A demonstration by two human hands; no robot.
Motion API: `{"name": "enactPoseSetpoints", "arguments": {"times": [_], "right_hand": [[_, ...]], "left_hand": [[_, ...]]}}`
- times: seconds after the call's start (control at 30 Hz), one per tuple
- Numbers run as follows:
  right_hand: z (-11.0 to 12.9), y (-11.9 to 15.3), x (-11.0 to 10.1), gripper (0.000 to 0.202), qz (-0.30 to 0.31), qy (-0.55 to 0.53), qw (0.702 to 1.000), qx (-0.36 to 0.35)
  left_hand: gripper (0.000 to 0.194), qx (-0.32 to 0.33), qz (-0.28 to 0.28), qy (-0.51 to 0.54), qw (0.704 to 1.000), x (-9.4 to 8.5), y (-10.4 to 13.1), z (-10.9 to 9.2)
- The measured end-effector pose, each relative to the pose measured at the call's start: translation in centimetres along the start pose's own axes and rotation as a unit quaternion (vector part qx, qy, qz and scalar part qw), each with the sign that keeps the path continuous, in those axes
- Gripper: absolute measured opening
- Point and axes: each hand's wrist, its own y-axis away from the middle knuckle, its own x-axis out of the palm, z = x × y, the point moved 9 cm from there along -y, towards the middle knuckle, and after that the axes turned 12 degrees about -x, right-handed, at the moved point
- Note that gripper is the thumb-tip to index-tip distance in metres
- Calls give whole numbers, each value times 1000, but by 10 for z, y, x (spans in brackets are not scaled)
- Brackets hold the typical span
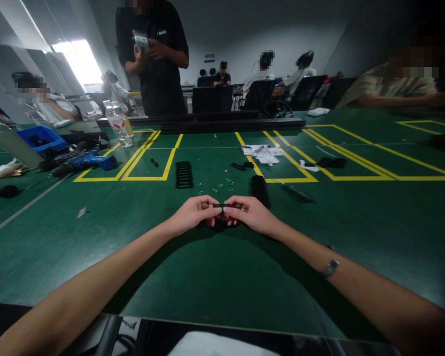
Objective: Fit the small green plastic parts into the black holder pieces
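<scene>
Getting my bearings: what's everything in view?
Held piece: one, black-green, centre
Loose chips: several, green, mid-table
Slotted frame: one, black, left of centre
Ribbed block: one, black, right of centre
Bottle: at least one, clear, back left
Bin: one, blue, far left
Tools: several, blue-black, left
Papers: several, white, back right
Rails: several, black, far edge
Table: one, green, foreground
Chairs: several, black, background
People: several, mixed clothing, background
Wristband: one, silver, lower right
Left hand: one, bare, centre
Right hand: one, bare, centre
</scene>
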Motion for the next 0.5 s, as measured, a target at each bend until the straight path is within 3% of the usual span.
{"name": "enactPoseSetpoints", "arguments": {"times": [0.5], "right_hand": [[5, -1, 1, 32, 8, -3, 1000, 1]], "left_hand": [[33, -4, 1, -10, 1000, -2, -1, 3]]}}
